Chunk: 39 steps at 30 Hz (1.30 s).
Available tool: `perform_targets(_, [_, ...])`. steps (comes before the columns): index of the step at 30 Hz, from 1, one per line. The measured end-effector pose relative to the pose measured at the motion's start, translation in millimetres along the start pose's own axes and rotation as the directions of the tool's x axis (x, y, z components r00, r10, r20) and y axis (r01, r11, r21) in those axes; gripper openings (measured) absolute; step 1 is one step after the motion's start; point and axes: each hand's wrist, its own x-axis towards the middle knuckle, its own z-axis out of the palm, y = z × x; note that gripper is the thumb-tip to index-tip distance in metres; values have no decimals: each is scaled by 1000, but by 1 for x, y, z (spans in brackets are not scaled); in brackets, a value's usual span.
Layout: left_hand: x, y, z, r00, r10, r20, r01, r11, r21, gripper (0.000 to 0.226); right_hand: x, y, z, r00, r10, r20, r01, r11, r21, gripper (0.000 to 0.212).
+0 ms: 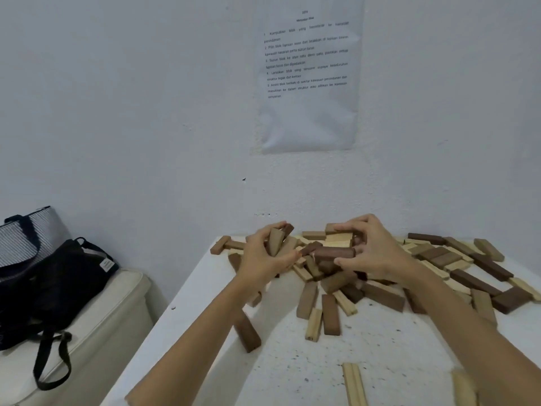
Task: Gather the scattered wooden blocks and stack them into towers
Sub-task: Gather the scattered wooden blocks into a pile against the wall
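At the far end of the table (292, 364), your left hand (265, 254) curls round a tan block (275, 244), and your right hand (373, 253) clasps a pale-and-dark block pair (336, 247) atop the heap of wooden blocks (330, 281). No tower stands yet; gathering is partial and all stacking is left.

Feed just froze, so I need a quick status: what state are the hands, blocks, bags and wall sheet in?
Left hand: fingers curled round a tan block, raised over the pile.
Right hand: fingers curled on a dark block atop the pile.
Pile: jumbled, no tower built.
Black bag: slumped on the cushion.
Striped bag: standing behind it.
Paper sheet: flat on the wall.
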Motion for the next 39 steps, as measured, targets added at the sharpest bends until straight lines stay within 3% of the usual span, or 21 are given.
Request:
perform_targets(4, [29, 2, 58, 997, -50, 64, 51, 999, -14, 58, 6, 23, -24, 991, 66, -115, -74, 995, -72, 56])
perform_targets(8, [39, 10, 94, 983, -104, 149, 102, 995, 18, 66, 6, 35, -36, 979, 153, -134, -172, 975, -141, 65])
perform_targets(13, [25, 11, 73, 988, -93, 121, 85, 994, 66, 46, 6, 25, -43, 974, 144, -173, -175, 968, -179, 52])
perform_targets(17, [-4, 11, 39, 996, -33, 89, 20, 990, 141, 23, -5, -14, -38, 993, 30, -118, -54, 976, -210, 35])
perform_targets(20, [-28, 7, 24, 984, -12, 176, -35, 964, 263, 18, -21, -38, -30, 1000, 11, -2, -11, 974, -225, 23])
perform_targets(25, [-64, 3, 26, 919, 30, 394, -230, 851, 472, 30, -60, -39, -9, 972, 77, 223, 8, 934, -357, 20])
perform_targets(31, [-84, -6, 35, 854, 15, 521, -385, 691, 612, 49, -106, -17, -13, 954, 155, 258, -7, 868, -496, 25])
perform_targets(39, [-106, -4, 34, 856, 43, 516, -344, 792, 505, 49, -158, -12, -12, 938, 286, 197, -95, 758, -646, 35])
